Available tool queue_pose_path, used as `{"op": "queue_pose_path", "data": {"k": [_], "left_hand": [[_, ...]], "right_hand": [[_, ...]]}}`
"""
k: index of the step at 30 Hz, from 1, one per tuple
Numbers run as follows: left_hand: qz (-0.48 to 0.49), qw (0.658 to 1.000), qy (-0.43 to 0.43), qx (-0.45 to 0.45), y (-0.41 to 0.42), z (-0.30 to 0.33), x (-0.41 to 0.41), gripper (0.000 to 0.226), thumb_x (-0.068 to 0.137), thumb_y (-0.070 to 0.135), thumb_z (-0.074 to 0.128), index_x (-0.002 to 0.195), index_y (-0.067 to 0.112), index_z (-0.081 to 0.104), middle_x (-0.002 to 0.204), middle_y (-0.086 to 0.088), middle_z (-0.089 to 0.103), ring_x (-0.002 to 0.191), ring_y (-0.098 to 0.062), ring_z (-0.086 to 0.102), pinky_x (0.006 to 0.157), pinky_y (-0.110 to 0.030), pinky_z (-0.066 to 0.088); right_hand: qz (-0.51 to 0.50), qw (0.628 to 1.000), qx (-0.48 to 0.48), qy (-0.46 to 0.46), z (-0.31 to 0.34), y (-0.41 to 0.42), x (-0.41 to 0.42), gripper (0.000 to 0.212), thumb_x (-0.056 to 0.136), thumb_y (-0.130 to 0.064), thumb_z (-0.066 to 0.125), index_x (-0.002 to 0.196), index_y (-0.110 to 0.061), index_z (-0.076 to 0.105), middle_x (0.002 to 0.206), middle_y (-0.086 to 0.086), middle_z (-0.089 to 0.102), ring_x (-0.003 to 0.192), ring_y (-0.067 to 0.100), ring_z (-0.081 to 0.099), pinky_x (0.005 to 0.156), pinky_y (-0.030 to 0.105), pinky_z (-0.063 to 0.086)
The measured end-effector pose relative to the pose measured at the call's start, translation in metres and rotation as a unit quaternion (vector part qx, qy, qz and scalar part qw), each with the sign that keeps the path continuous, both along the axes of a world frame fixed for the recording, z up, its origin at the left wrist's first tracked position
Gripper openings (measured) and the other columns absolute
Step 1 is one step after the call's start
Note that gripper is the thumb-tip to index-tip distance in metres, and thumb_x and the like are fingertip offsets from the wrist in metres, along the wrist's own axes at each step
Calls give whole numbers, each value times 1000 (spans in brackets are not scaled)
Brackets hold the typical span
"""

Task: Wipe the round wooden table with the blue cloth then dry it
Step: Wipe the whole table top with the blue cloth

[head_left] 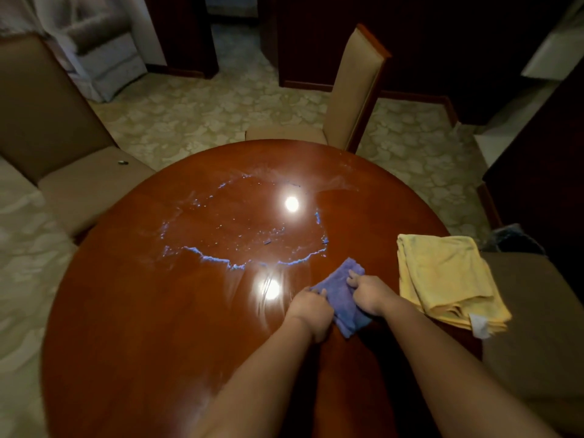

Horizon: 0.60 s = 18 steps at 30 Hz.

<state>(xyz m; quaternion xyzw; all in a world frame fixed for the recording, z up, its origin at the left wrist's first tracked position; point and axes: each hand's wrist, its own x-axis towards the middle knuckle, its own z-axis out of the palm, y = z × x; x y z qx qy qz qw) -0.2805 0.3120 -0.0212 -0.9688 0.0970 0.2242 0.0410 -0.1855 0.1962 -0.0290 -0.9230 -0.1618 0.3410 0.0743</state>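
Head view: a person leans over a round table (126, 311), both arms reaching forward to one cloth (339, 295).
Cloth: blue, bunched, lying on the wood between the two hands; its long axis runs away from the person, tipped a little to the right.
Left hand (311, 306): fingers curled, gripping the cloth's left edge.
Right hand (368, 294): fingers curled, pinching the cloth's right side; one finger points forward.
Nearer hand: neither, as both touch the cloth.
Wet patch (243, 222): a ring of pale suds just ahead of the fingertips and left of them, apart from the cloth.
Towel (448, 279): yellow, folded, just right of the right hand, not touched.
Likely next move: push the cloth forward into the suds.
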Motion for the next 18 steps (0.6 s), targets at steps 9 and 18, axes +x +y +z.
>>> {"op": "queue_pose_path", "data": {"k": [9, 18], "left_hand": [[64, 998, -14, 14, 36, -5, 18, 40, 94, 34, 47, 131, 20, 55, 144, -5, 46, 134, -23, 38, 116, -40, 10], [118, 992, -16, 37, 35, -4, 36, 45, 92, 43, 49, 131, 19, 54, 143, -12, 43, 130, -25, 40, 112, -37, 20]], "right_hand": [[-1, 999, 51, 2, -11, 40, 27, 50, 103, -23, 32, 153, -22, 23, 157, 11, 22, 142, 32, 27, 115, 43, 25], [57, 997, 40, -38, -4, 66, 49, 48, 103, -18, 32, 151, -18, 28, 156, 14, 25, 139, 34, 33, 112, 40, 30]]}}
